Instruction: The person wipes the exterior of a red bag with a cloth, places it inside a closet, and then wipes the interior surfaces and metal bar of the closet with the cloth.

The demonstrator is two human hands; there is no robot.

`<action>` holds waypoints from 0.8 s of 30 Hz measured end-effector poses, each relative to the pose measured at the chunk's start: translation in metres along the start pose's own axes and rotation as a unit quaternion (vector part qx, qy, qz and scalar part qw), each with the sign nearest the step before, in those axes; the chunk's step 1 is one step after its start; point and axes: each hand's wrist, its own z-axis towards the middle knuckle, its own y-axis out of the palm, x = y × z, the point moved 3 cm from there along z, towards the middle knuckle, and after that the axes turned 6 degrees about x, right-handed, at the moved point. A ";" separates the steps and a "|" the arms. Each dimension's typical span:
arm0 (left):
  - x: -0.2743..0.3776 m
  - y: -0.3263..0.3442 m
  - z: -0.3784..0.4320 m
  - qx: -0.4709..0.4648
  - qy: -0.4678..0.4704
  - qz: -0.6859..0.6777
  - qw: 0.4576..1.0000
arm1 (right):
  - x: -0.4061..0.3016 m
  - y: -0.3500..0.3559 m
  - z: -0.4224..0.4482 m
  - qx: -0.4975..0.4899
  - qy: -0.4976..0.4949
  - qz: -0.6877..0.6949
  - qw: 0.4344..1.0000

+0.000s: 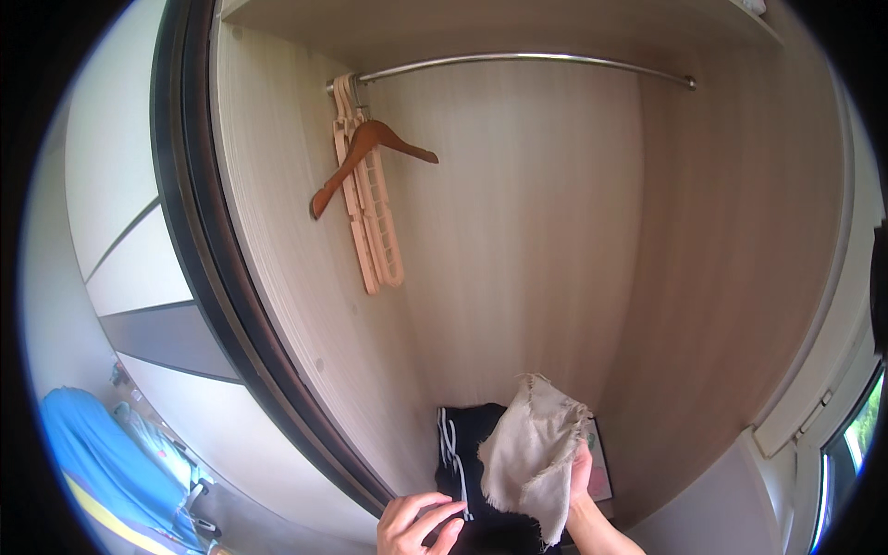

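A beige cloth with frayed edges (538, 451) hangs from my right hand (583, 479), whose fingers grip its right side. My left hand (420, 524) is at the bottom centre, left of the cloth, its fingers apart and slightly bent with nothing in them. Below and behind the cloth lies a black fabric item with white drawstrings (451, 444), low in the wardrobe; the cloth covers part of it. A flat panel with a pinkish picture and dark edge (598, 465) shows partly behind my right hand.
A metal rail (520, 57) crosses the wardrobe's top. A brown wooden hanger (374, 135) and peach plastic hangers (381, 236) hang at its left end. The dark sliding door frame (229, 291) stands left, blue fabric (111, 465) beyond it. A window (850, 444) is at the lower right.
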 end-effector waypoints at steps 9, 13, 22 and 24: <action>-0.050 -0.018 0.023 0.015 0.025 0.131 0.991 | 0.033 -0.002 0.084 0.005 0.010 -0.050 0.999; -0.073 -0.015 0.021 0.009 0.015 0.133 0.991 | 0.009 0.029 0.148 -0.008 -0.094 -0.152 0.984; -0.119 0.040 0.006 -0.099 -0.038 0.045 0.993 | -0.111 0.246 0.353 -0.065 -0.639 -0.581 0.500; -0.126 0.043 0.027 -0.111 -0.075 0.017 0.991 | -0.121 0.303 0.375 -0.064 -0.684 -0.628 0.367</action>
